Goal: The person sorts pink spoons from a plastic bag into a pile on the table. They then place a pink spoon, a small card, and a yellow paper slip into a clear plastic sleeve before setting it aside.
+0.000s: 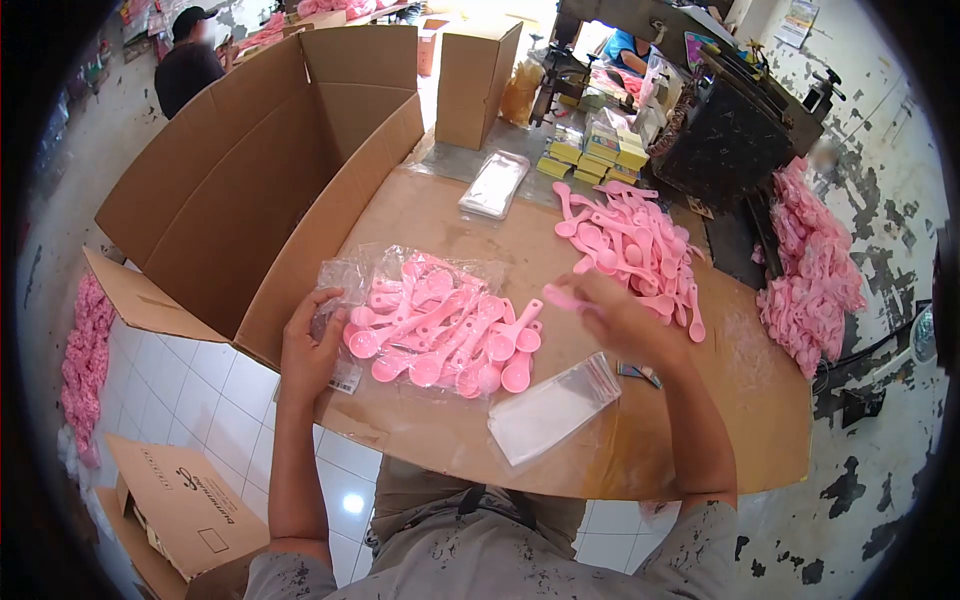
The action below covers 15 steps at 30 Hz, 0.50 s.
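My left hand (312, 345) is at the left of the cardboard-topped table, thumb and fingers curled on a clear plastic bag (343, 278). Beside it lies a heap of pink plastic spoons (450, 325), partly on and under clear plastic. My right hand (622, 318) pinches a single pink spoon (566, 298) above the table, between that heap and a larger loose pile of pink spoons (635, 240). Below the right hand, a stack of clear plastic bags (555, 408) lies flat, and a small dark printed item (638, 373) is partly hidden by the forearm.
A large open carton (330, 220) stands at the left. Farther back are a silvery plastic packet (495, 184), yellow-edged card stacks (600, 150) and a dark machine (720, 125). Pink bundles (812, 265) hang at right. Another person (188, 65) sits at the back left.
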### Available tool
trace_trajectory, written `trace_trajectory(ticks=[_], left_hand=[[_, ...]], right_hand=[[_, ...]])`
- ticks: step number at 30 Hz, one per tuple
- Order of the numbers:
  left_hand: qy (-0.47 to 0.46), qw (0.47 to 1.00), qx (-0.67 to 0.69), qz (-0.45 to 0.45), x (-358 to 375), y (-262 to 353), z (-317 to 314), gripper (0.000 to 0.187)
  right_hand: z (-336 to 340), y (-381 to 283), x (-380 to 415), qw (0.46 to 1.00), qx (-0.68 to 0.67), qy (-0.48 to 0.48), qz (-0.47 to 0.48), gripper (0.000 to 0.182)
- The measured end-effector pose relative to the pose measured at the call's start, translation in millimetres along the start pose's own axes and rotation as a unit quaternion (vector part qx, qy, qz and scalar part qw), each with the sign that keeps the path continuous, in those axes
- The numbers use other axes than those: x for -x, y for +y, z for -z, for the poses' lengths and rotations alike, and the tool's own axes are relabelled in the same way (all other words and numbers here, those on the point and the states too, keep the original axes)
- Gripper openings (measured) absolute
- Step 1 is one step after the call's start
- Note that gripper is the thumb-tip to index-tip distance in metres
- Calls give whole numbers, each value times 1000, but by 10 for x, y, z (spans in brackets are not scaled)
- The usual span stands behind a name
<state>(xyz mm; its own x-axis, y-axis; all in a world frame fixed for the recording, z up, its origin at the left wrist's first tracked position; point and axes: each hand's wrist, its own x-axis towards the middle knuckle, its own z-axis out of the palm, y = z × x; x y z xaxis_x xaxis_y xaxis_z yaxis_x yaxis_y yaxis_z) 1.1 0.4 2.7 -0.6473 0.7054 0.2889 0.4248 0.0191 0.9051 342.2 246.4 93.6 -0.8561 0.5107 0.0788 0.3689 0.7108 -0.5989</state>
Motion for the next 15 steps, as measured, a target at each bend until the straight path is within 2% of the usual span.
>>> trace_trajectory(ticks=[1, 2, 8, 11, 14, 15], left_hand=[[0, 1000, -3, 1, 0, -1, -1, 25], [0, 1000, -6, 1, -2, -2, 1, 26], [-5, 1000, 9, 6, 8, -12, 7, 27], [-10, 999, 26, 22, 11, -19, 14, 27], [-6, 1000, -9, 3, 17, 19, 22, 27], [-9, 1000, -7, 0, 30, 9, 14, 27]], right_hand=[[-89, -61, -1, 999, 13, -20, 22, 41], [-171, -63, -17, 995, 80, -48, 45, 45], [-470, 139, -194, 981, 165, -17, 96, 36], [-316, 116, -183, 978, 187, -4, 93, 31], [45, 133, -171, 982, 184, -16, 36, 29], [39, 153, -176, 987, 149, -25, 46, 30]])
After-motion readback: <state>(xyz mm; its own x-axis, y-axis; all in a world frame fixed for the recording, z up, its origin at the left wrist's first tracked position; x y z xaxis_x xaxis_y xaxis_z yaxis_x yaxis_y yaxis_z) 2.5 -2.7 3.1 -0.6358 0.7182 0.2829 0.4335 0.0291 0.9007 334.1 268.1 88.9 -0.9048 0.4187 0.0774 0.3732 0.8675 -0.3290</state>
